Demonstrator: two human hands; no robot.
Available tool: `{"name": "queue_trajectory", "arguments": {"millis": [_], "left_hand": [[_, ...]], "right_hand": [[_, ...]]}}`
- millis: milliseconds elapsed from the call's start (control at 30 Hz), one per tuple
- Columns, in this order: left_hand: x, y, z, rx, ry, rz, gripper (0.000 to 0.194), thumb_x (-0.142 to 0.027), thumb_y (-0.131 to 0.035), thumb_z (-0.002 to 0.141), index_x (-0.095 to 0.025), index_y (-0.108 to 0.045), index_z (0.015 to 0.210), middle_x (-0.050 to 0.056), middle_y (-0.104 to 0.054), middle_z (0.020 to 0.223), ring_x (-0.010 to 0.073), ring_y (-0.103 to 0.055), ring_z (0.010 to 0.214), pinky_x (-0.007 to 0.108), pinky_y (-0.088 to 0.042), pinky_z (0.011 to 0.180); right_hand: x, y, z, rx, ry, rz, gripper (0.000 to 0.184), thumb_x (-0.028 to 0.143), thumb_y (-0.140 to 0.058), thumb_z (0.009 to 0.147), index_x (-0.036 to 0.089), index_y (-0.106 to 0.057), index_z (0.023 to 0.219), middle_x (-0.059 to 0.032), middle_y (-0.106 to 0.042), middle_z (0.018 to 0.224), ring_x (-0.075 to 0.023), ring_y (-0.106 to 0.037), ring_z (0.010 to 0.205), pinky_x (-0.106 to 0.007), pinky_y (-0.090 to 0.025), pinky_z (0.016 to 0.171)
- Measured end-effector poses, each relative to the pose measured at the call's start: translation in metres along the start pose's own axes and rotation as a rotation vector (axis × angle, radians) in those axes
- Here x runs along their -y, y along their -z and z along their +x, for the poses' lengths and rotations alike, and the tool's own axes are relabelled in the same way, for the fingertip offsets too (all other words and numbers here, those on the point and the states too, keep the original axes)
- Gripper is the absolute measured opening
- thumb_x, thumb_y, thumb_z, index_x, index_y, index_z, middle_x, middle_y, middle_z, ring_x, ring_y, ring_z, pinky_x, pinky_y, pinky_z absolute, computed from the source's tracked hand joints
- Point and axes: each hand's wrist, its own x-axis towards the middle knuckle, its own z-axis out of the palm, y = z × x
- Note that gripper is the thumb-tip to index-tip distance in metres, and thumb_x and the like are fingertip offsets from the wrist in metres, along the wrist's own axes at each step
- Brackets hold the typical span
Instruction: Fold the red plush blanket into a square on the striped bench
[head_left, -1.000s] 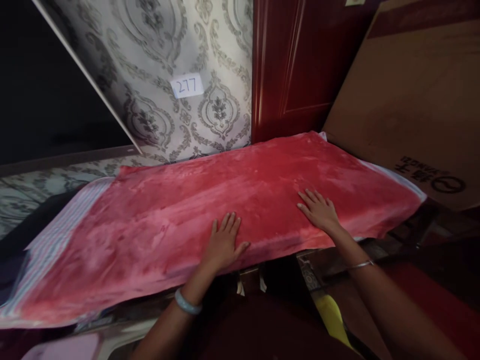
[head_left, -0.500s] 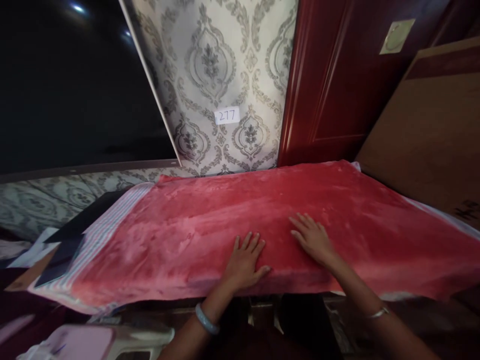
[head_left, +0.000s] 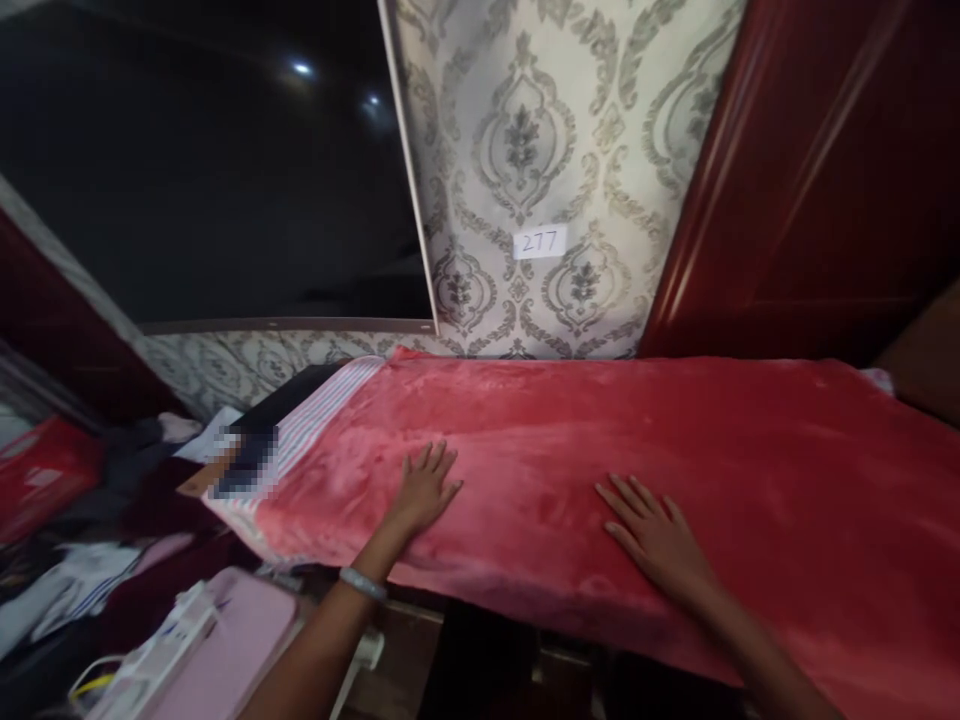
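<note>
A red plush blanket [head_left: 540,430] spreads across the centre and right of the frame, draped over a flat, raised surface. Its long axis runs left to right. The far edge follows the patterned wall [head_left: 525,140]; the near edge hangs down in front, slanting lower toward the right, where the frame cuts it off. At the left end, a striped cloth [head_left: 322,415] shows beyond the red.

Two bare hands lie palm down on the blanket, fingers spread, holding nothing: the left hand [head_left: 424,490] left of centre, the right hand [head_left: 660,545] right of centre. Both point toward the wall. A broad stretch of red fabric lies between them, and more between their fingertips and the far edge.

A large dark screen [head_left: 247,180] fills the upper left, a dark red panel [head_left: 817,180] the upper right. Between them hangs a paper label [head_left: 540,241] reading 277. Piled clothes [head_left: 82,590] and a pink seat-like top [head_left: 251,630] occupy the lower left.

Compared with half a second ago, the hands are farther apart, and the view has swung left.
</note>
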Motion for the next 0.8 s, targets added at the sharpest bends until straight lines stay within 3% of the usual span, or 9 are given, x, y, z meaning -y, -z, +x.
{"name": "queue_trajectory", "arguments": {"millis": [267, 500, 600, 667, 800], "left_hand": [[0.089, 0.016, -0.015, -0.021, 0.397, 0.072, 0.064, -0.047, -0.033, 0.101, -0.020, -0.030, 0.158, 0.013, -0.019, 0.167, 0.0356, -0.021, 0.153, 0.064, -0.020, 0.119], [0.134, 0.031, -0.022, -0.076, 0.571, 0.070, 0.062, -0.042, -0.032, 0.101, -0.010, -0.037, 0.154, 0.021, -0.030, 0.163, 0.0347, -0.028, 0.151, 0.060, -0.025, 0.118], [0.131, 0.035, -0.014, -0.117, 0.606, 0.066, 0.062, -0.039, -0.029, 0.102, -0.003, -0.035, 0.152, 0.030, -0.029, 0.160, 0.0401, -0.028, 0.149, 0.067, -0.025, 0.115], [0.115, 0.035, -0.002, -0.132, 0.542, 0.060, 0.063, -0.040, -0.027, 0.102, -0.003, -0.032, 0.153, 0.030, -0.026, 0.161, 0.0409, -0.023, 0.151, 0.069, -0.022, 0.115], [0.065, 0.027, 0.037, -0.077, 0.175, 0.009, 0.058, -0.048, -0.034, 0.102, -0.025, -0.034, 0.156, 0.009, -0.028, 0.166, 0.0250, -0.019, 0.155, 0.052, -0.016, 0.124]], "right_hand": [[-0.012, -0.022, -0.004, -0.070, 0.017, -0.001, 0.064, 0.058, -0.026, 0.093, 0.037, -0.050, 0.149, -0.0018, -0.040, 0.159, -0.0311, -0.034, 0.148, -0.061, -0.031, 0.114], [-0.017, -0.029, -0.003, -0.088, 0.018, 0.009, 0.065, 0.058, -0.027, 0.091, 0.037, -0.051, 0.148, -0.0023, -0.043, 0.157, -0.0323, -0.037, 0.146, -0.062, -0.033, 0.113], [-0.018, -0.031, -0.003, -0.105, 0.028, 0.017, 0.065, 0.059, -0.026, 0.092, 0.037, -0.051, 0.148, -0.0024, -0.042, 0.158, -0.0319, -0.037, 0.146, -0.061, -0.036, 0.111], [-0.020, -0.032, -0.004, -0.103, 0.044, 0.018, 0.065, 0.058, -0.025, 0.093, 0.035, -0.050, 0.148, -0.0024, -0.040, 0.159, -0.0316, -0.036, 0.146, -0.061, -0.036, 0.112], [-0.022, -0.032, -0.006, -0.070, 0.059, 0.012, 0.064, 0.058, -0.023, 0.096, 0.035, -0.047, 0.151, -0.0019, -0.040, 0.159, -0.0329, -0.037, 0.146, -0.064, -0.034, 0.112]]}}
